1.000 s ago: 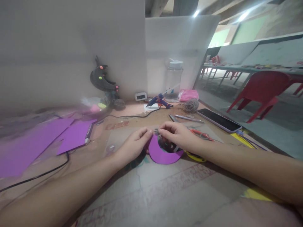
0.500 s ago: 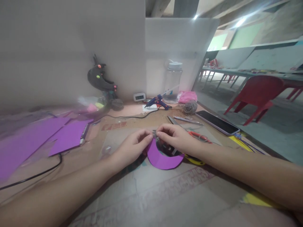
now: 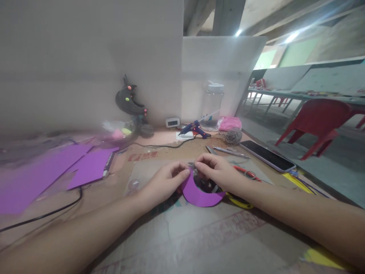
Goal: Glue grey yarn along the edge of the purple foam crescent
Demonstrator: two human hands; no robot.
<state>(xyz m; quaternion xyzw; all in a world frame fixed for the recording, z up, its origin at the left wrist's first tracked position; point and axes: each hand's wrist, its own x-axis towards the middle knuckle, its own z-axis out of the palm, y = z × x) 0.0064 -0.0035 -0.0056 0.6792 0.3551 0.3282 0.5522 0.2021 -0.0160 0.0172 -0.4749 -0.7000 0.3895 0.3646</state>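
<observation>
A purple paper crescent (image 3: 201, 198) lies at the middle of the table, its open side turned up and away from me. My left hand (image 3: 171, 179) pinches its upper left tip between thumb and fingers. Close beside that tip, the thumb and fingertips of my right hand (image 3: 215, 171) are pressed together; something small and greyish shows there, too unclear to name. Dark things partly show inside the crescent's curve, under my right hand. A yellow-handled tool (image 3: 241, 202) sticks out below my right wrist, and an orange-handled tool (image 3: 246, 173) lies just beyond it.
A blue glue gun (image 3: 194, 129) rests at the back, its black cord running left. Grey yarn (image 3: 233, 136), a phone (image 3: 268, 155) and a pen (image 3: 230, 152) lie to the right. Purple sheets (image 3: 91, 167) cover the left. A dark crescent ornament (image 3: 128, 101) stands behind.
The view has shifted slightly. Both hands stay at the crescent's upper left tip, with only small finger movements.
</observation>
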